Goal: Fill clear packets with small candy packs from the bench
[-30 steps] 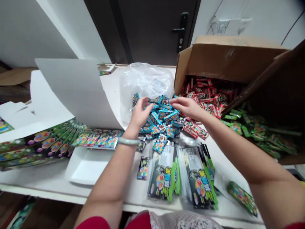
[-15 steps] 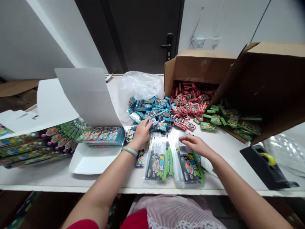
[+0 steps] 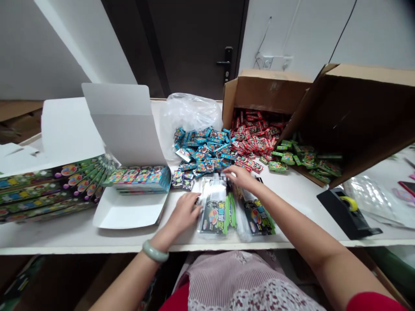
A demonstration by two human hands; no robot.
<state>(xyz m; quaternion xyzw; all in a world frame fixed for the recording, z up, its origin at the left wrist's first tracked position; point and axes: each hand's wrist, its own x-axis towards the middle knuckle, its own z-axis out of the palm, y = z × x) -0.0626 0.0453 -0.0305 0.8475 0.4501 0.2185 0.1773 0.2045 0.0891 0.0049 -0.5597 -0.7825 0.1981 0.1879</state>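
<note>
My left hand [image 3: 184, 212] rests low over the table with its fingers curled, at the left edge of a clear-wrapped stack of black and green printed pouches [image 3: 214, 218]. A small dark thing shows at its fingertips; the palm hides most of it. Across the top of the pouches, my right hand [image 3: 240, 178] points leftward, fingers bent together, and what they hold, if anything, is hidden. Below its forearm lies a second stack of pouches [image 3: 257, 218]. Just beyond both hands are heaped blue candy packets [image 3: 205, 149], with several black packets [image 3: 181, 180] at the near left.
Red packets [image 3: 256, 138] spill from a cardboard box [image 3: 267, 93]; green packets [image 3: 304, 157] spill from a tipped box [image 3: 366, 112]. A black tape dispenser [image 3: 346, 216] stands right. Left is an open white carton [image 3: 129, 211] with packed boxes [image 3: 142, 177]. A plastic bag [image 3: 193, 112] lies behind.
My left hand has drawn back from the blue packets to beside the left pouches, over where a black packet lay. My right hand has moved left and away from me across the pouch tops.
</note>
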